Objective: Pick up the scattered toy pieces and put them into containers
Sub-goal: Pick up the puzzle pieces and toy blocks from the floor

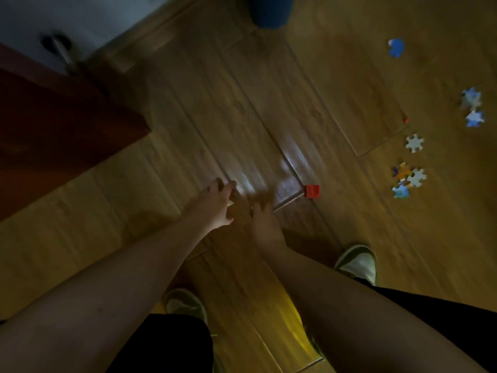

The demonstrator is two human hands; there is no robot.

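Glossy wood-plank floor (269, 109), red cube (312, 191).

The floor (269, 109) looks like wood-grain planks with a smooth, glossy finish that catches a pale sheen near the middle. The red block (312, 191) looks like smooth plastic. The scattered puzzle pieces (414, 143) look flat and matt, like card. The dark red cabinet (53, 125) appears matt.

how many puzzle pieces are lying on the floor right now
About 7. One blue puzzle piece far right top; two pale blue at right edge; a white one below; a cluster of three. Blur may hide more.
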